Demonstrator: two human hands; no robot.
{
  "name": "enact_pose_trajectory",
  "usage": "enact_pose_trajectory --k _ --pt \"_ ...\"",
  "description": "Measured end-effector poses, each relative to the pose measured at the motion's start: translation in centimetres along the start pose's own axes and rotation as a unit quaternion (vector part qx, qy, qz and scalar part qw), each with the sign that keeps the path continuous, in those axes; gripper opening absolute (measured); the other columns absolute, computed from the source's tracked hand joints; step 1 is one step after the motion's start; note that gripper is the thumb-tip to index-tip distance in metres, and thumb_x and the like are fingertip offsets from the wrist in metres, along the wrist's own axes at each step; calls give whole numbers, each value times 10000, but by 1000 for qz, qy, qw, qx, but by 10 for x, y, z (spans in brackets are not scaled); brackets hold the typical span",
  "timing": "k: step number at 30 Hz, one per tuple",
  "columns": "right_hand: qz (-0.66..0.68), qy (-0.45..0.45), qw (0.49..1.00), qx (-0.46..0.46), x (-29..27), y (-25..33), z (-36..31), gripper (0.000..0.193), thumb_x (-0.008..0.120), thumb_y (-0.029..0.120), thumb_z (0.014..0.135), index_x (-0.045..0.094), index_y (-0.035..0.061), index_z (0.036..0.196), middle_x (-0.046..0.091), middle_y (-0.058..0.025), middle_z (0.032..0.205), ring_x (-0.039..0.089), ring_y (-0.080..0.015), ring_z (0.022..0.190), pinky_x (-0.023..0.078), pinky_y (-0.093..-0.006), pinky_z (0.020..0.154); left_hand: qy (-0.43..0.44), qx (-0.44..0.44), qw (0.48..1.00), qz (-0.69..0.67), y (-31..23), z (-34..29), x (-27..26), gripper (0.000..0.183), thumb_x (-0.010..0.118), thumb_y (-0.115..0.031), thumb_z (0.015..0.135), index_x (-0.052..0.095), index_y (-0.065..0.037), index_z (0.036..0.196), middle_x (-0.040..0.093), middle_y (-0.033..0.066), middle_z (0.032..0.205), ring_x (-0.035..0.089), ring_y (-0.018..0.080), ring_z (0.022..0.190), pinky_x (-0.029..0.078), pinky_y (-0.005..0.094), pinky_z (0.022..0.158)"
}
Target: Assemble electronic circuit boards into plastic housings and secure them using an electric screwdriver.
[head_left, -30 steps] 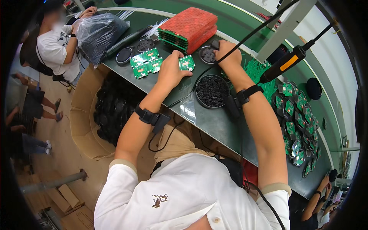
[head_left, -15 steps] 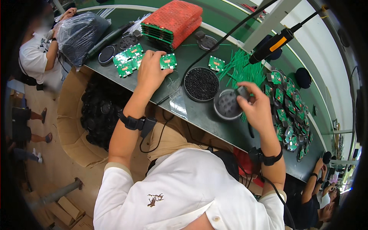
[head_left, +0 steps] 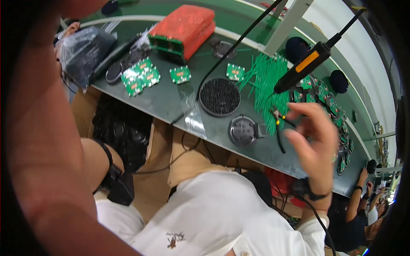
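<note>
My right hand (head_left: 316,143) hovers over the bench with its fingers apart and nothing between them. Just left of it lies a round dark plastic housing (head_left: 242,130) with a tab on its side. Near my right fingertips are cutting pliers (head_left: 278,128) with black and yellow handles. My left hand (head_left: 51,149) is raised very close to the camera, large and blurred along the left side; its fingers cannot be made out clearly. Across the bench lie a single green circuit board (head_left: 180,74), a joined group of boards (head_left: 140,77) and another board (head_left: 235,72).
A round dish of small black screws (head_left: 220,97) sits mid-bench. Green strips (head_left: 267,85) lie behind the pliers, under a hanging electric screwdriver (head_left: 303,66). Red bubble-wrapped boards (head_left: 188,30) stand at the back. Housings with boards (head_left: 333,106) are piled right. A box of black parts (head_left: 121,132) is below.
My left hand has left the single board and come up close to the camera. My right hand has let go of the round housing, now on the bench, and moved right.
</note>
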State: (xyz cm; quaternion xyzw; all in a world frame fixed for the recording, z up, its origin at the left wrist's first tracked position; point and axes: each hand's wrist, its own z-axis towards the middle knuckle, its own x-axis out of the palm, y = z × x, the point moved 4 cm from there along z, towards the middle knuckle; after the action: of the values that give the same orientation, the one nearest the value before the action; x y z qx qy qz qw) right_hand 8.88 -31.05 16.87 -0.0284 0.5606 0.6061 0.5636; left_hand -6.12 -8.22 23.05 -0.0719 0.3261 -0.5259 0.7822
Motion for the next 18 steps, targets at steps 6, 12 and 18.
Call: enact_pose_trajectory --k 6,12,18 --pt "143 -210 966 -51 -81 39 0 555 855 138 754 654 -3 1252 681 -127 1121 588 -112 671 454 -239 591 43 23 999 -3 16 36 2 536 819 -63 778 659 -11 1287 697 110 1224 652 191 994 494 300 793" --pt "114 -230 966 -12 -109 29 9 492 832 99 759 668 17 1215 696 -115 1091 620 -160 732 486 -276 645 95 28 994 -37 9 76 9 489 812 -54 785 674 -15 1252 706 102 1186 655 183 955 495 295 774" --pt "75 -256 963 -32 -100 26 1 435 810 60 764 682 37 1179 711 -103 1062 652 -207 794 519 -313 699 80 51 995 13 27 72 12 441 805 -45 792 690 -20 1217 715 94 1149 659 174 916 496 290 756"
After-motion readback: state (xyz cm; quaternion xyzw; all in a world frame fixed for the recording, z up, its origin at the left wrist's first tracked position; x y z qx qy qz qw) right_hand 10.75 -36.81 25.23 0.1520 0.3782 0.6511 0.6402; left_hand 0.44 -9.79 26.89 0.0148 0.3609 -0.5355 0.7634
